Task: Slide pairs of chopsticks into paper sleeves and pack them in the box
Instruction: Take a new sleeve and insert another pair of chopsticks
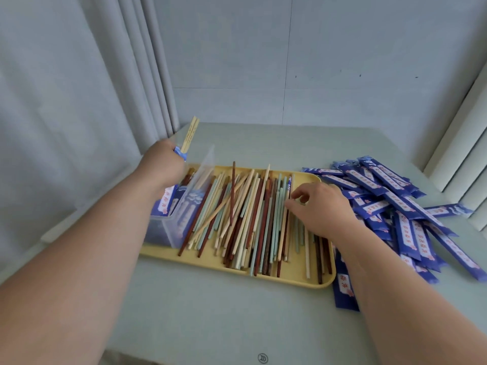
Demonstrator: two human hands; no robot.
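Note:
My left hand (pixel 163 162) grips a sleeved pair of pale chopsticks (pixel 190 135) above the clear plastic box (pixel 181 217); the bare tips stick up out of the blue sleeve. The box stands on the left end of the yellow tray (pixel 295 275) and holds several filled blue sleeves. Loose chopsticks (pixel 247 214) in cream, brown and pale green fill the tray. My right hand (pixel 321 209) rests on the right side of that pile, with fingertips curled at a few sticks; I cannot tell whether it grips any. Empty blue paper sleeves (pixel 400 204) lie heaped to the right of the tray.
The tray sits on a pale green table (pixel 210 312). One blue sleeve (pixel 344 288) lies under my right forearm at the tray's right corner. A grey curtain (pixel 79 101) hangs at the left, and a wall stands close behind the table.

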